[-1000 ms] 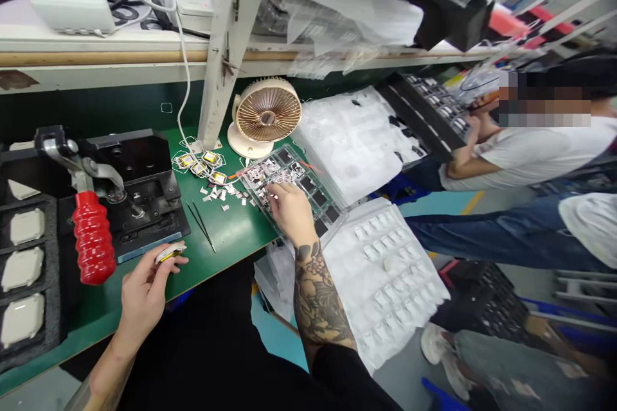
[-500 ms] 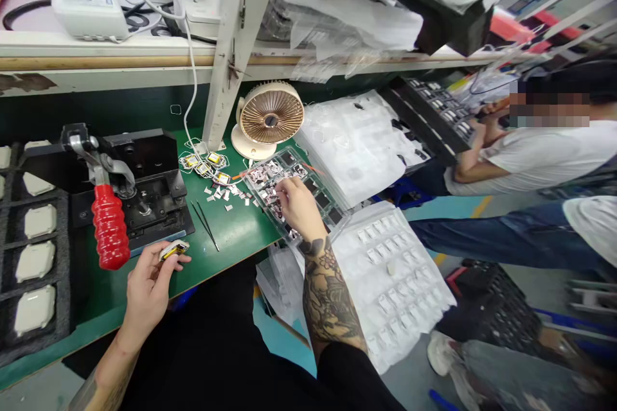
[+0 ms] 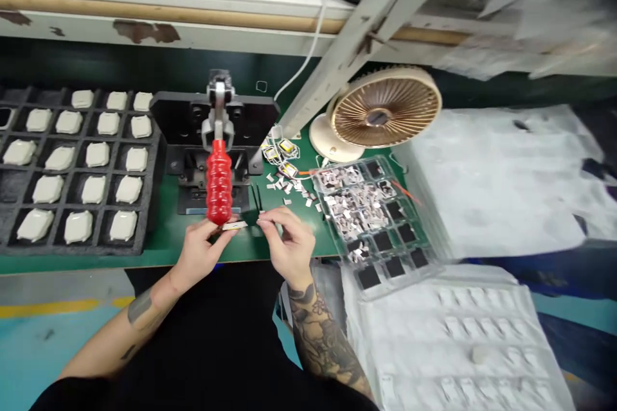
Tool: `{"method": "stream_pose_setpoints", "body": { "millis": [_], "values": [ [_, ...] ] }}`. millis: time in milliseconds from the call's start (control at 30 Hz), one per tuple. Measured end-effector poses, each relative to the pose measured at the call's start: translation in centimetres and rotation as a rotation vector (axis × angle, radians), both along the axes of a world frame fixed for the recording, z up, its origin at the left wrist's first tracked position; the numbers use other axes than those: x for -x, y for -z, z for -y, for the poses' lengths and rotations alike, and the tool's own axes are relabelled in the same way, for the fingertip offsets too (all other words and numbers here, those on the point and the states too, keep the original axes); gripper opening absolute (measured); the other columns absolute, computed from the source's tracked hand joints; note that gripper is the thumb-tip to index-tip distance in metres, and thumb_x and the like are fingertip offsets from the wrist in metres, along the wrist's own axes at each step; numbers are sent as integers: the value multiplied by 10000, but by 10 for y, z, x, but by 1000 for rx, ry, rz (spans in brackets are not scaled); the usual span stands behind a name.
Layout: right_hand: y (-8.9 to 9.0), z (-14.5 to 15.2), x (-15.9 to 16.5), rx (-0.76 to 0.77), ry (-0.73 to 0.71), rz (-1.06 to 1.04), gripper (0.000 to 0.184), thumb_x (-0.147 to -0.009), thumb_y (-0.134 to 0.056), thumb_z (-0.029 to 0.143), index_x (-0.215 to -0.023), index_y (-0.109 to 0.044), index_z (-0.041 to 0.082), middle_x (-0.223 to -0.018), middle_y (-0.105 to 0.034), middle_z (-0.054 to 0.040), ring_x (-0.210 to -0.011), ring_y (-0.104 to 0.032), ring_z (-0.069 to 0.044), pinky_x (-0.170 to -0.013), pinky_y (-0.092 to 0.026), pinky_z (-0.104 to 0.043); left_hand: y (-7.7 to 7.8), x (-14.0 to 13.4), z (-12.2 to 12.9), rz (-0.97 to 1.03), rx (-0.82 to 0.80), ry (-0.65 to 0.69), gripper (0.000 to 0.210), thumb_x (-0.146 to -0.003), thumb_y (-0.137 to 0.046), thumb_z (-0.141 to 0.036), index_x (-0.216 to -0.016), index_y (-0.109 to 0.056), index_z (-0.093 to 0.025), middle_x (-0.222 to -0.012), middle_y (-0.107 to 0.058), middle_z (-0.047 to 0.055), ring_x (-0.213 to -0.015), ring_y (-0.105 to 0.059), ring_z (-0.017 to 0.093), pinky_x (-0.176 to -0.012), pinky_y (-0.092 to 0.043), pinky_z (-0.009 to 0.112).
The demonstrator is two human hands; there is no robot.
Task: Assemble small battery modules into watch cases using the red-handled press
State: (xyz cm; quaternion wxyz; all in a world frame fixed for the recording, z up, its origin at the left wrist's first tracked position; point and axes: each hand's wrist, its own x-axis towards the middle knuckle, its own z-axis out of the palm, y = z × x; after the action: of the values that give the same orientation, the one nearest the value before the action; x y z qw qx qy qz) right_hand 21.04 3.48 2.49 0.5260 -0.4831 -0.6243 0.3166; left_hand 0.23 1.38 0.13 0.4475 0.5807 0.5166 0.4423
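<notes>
My left hand point(image 3: 205, 245) is closed around the edge of a small white casing point(image 3: 234, 225), tilted nearly edge-on with a thin yellow strip showing. To its right, my right hand point(image 3: 289, 241) has thumb and forefinger pinched together; whatever they hold is too small to make out. A pair of dark tweezers point(image 3: 256, 196) lies on the green mat just beyond those fingertips, and I cannot tell whether they touch. Directly behind the casing stands a black toggle press with a red handle point(image 3: 219, 183). A clear compartment tray point(image 3: 367, 292) of small white-and-dark pieces sits on the right.
A black foam tray point(image 3: 149, 205) of white casings fills the left. Wired yellow batteries point(image 3: 288, 146) and loose white tabs point(image 3: 288, 187) lie beside the press. A beige fan point(image 3: 385, 112) stands behind the clear tray. White plastic sheets point(image 3: 501, 186) cover the right side.
My right hand has left the clear tray and come over beside the left hand, fingers pinched. The view has swung left, bringing more of the foam tray in and the co-worker out.
</notes>
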Motion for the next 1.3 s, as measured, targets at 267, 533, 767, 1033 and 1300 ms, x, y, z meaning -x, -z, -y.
{"method": "stream_pose_setpoints", "body": {
  "millis": [267,533,767,1033,1300],
  "values": [
    [13,-1,32,116,-113,-175,73,-994,-809,246,-1001,-862,295,-1020,-713,-38,-978,-708,-198,-883,-601,-372,2,1,0,13,-98,6,186,-1039,-783,-309,-1191,-860,-234,-1102,-870,70,-842,-828,191,-843,-667,297],
    [15,2,33,114,-113,-69,104,-1004,-795,238,-1044,-868,300,-1046,-751,-42,-1003,-721,-206,-898,-612,-376,1,1,1,187,78,13,240,-1057,-750,-346,-1214,-826,-182,-966,-865,60,-776,-825,187,-782,-678,283],
    [8,-1,31,122,-72,-102,57,-1015,-780,277,-1019,-836,269,-1038,-730,-55,-991,-720,-219,-899,-620,-404,0,1,-1,171,79,47,242,-1045,-768,-366,-1175,-841,-175,-899,-856,59,-761,-819,196,-776,-673,293],
    [9,-4,27,84,-188,89,100,-1038,-761,286,-1104,-835,286,-1107,-793,-52,-1048,-764,-228,-970,-634,-418,2,3,1,129,87,45,251,-1065,-726,-362,-1198,-835,-179,-916,-853,53,-785,-806,190,-808,-654,287],
    [9,-6,8,-217,-402,554,395,-1008,-801,284,-1399,-742,299,-1278,-816,-105,-1211,-754,-316,-1046,-630,-537,2,6,1,148,112,28,255,-1072,-690,-396,-1081,-805,-168,-890,-819,54,-725,-741,171,-682,-606,257]
  ]
}}
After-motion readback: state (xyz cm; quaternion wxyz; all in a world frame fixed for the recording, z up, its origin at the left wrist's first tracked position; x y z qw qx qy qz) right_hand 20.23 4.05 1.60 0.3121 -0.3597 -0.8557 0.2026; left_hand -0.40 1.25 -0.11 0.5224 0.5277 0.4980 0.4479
